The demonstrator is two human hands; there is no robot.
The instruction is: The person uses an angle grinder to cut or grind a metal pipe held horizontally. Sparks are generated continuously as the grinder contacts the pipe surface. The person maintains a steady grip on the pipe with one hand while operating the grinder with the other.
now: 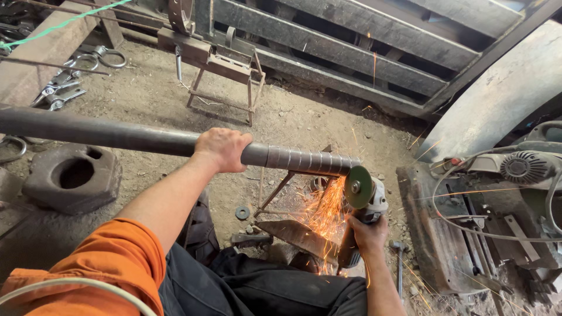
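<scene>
From the head camera, the left hand [223, 148] wraps its fingers [237, 140] over a long steel pipe [117, 136], which lies across a small metal stand [281, 187] above the dirt floor [293, 117]. The right hand [367, 234], fingers closed round the body of an angle grinder [364, 202], sets the green disc [358, 186] against the pipe's ridged end [313, 160]; sparks [325, 213] fall downward. To grind well here, I judge the pipe should be pinned firmly on the stand, the disc pressed lightly, and the spark stream kept off the legs.
</scene>
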